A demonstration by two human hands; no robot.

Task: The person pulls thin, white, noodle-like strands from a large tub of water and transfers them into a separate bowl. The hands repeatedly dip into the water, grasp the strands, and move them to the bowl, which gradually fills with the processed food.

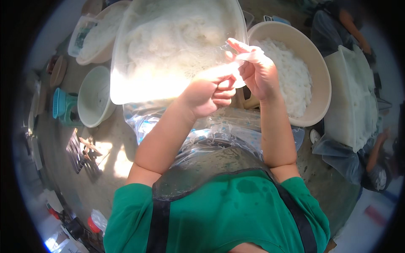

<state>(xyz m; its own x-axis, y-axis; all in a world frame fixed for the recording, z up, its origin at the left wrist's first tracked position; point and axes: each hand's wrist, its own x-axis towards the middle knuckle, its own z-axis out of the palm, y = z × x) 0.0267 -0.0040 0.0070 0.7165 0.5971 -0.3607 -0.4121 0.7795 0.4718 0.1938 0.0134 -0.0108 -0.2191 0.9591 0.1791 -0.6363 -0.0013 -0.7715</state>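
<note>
My left hand [209, 93] is closed, its fingers curled and its thumb pressed toward the other hand. My right hand [259, 72] meets it in a pinch, with a finger or two pointing up and away. A small whitish, translucent piece [239, 77] is held between the two hands; glare hides its exact shape. Both hands are over the near right edge of a large pale rectangular tub [116, 76]. Inside that tub lies a mass of white, stringy, wet-looking material [168, 38], washed out by sunlight at the near left.
At the right stands a round beige tub [322, 80] with white clumps [291, 80]. Further right, people sit by a white container [341, 97]. To the left are a pale green basin [86, 101], a teal stool [69, 109] and a slatted wooden object [80, 152]. A clear plastic sheet [143, 120] hangs before me.
</note>
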